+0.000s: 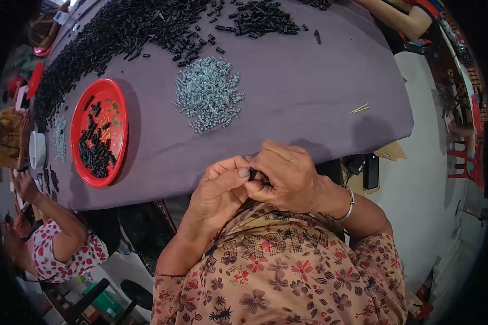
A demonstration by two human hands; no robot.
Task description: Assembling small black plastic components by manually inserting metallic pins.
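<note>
My left hand (221, 187) and my right hand (287, 176) meet in front of my chest, at the table's near edge. Both are closed, fingertips pinching a small black plastic piece (252, 174) between them. Most of that piece is hidden by the fingers. Beyond my hands lies a heap of small silvery coil springs (209, 92). To the left, a red oval tray (123, 135) holds many black plastic pieces (96, 154) like those heaped on the table.
A large heap of black pieces (124, 35) covers the far left of the purple-grey tablecloth (298, 86), with a smaller heap (260, 20) beside it. Thin yellowish sticks (360, 108) lie at right. A co-worker's arm (59, 200) reaches in at left; another person's arm (401, 19) rests far right.
</note>
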